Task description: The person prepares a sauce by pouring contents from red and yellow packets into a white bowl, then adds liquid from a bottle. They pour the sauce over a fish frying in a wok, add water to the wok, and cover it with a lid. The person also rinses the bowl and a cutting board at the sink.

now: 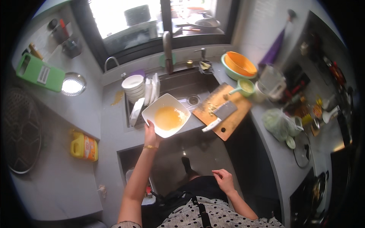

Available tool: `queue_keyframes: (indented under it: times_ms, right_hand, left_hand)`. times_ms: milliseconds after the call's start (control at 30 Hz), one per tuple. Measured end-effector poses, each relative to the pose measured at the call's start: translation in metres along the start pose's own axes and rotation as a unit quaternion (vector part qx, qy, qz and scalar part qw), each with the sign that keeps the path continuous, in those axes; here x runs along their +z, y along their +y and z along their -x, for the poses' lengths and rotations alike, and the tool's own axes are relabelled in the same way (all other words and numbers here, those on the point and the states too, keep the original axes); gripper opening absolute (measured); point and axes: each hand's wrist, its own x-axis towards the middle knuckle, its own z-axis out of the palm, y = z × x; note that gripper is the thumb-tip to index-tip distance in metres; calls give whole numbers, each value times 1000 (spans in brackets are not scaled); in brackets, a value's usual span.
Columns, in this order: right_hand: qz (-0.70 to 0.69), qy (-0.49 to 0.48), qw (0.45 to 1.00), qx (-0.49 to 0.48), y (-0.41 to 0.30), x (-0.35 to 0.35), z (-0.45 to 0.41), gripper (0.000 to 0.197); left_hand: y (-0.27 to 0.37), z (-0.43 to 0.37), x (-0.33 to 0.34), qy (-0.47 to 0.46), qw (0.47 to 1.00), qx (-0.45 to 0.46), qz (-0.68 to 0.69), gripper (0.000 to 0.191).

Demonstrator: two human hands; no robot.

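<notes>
My left hand (pixel 150 134) grips the near-left rim of a white square bowl (pixel 148 112), holding it over the front edge of the sink. Yellow liquid (pixel 168 117), which looks like beaten egg, lies in the bowl. Low in front of my body, my right hand (pixel 223 180) hangs with its fingers curled in, and nothing shows in it. A wooden cutting board (pixel 238 111) rests across the sink's right corner. On it lie a cleaver (pixel 225 110) with a white handle and some chopped pale bits (pixel 211 109).
Stacked white bowls (pixel 133 82) and upright dishes (pixel 148 92) stand in the left of the sink (pixel 182 81). A green cup (pixel 245 87) sits by the board's far corner, near nested basins (pixel 241 64). At right are a plastic bag (pixel 275 122) and a frying pan (pixel 318 191).
</notes>
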Motion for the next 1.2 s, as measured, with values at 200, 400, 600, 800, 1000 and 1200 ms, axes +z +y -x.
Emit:
queue_keyframes:
  times_ms: [200, 400, 600, 800, 1000, 1200]
  right_hand:
    - [47, 32, 997, 55, 33, -37, 105, 14]
    - [88, 110, 980, 143, 57, -72, 199, 16]
    - [99, 181, 954, 216, 95, -87, 303, 19]
    - [55, 182, 947, 259, 133, -111, 415, 23]
    - [69, 255, 901, 344, 182, -143, 565, 22]
    - [53, 384, 809, 443, 210, -155, 686, 20]
  left_hand:
    - [-58, 74, 79, -161, 984, -79, -7, 46]
    - [-118, 134, 163, -281, 948, -147, 16, 47]
    - [-174, 213, 252, -400, 895, -194, 39, 41]
    - [-221, 336, 337, -439, 869, -229, -19, 42]
    - [-264, 463, 411, -487, 830, -271, -22, 40]
    - [-309, 550, 496, -590, 755, -285, -18, 45]
